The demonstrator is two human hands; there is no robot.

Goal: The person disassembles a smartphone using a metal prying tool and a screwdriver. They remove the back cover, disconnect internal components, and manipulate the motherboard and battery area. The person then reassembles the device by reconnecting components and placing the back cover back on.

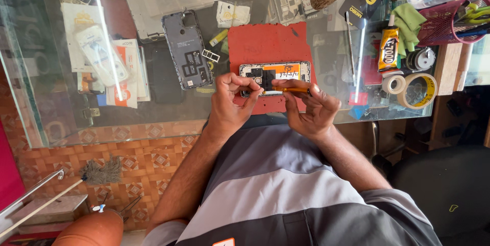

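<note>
An opened phone [275, 72] with its back removed lies on a red mat [265, 47] on a glass table. My left hand [230, 104] pinches the phone's near left edge with fingers closed on it. My right hand [312, 107] holds an orange-handled screwdriver [291, 89] lying across the phone's near edge, tip pointing left toward the left fingers. A grey phone back cover [186, 49] lies left of the mat.
The glass table [61, 118] carries packaged phone parts, a glue tube [389, 49], tape rolls [417, 90], a green cloth [408, 21] and a red basket [449, 21]. Below lie patterned tiles with a small brush [99, 173]. A black chair [444, 190] stands at right.
</note>
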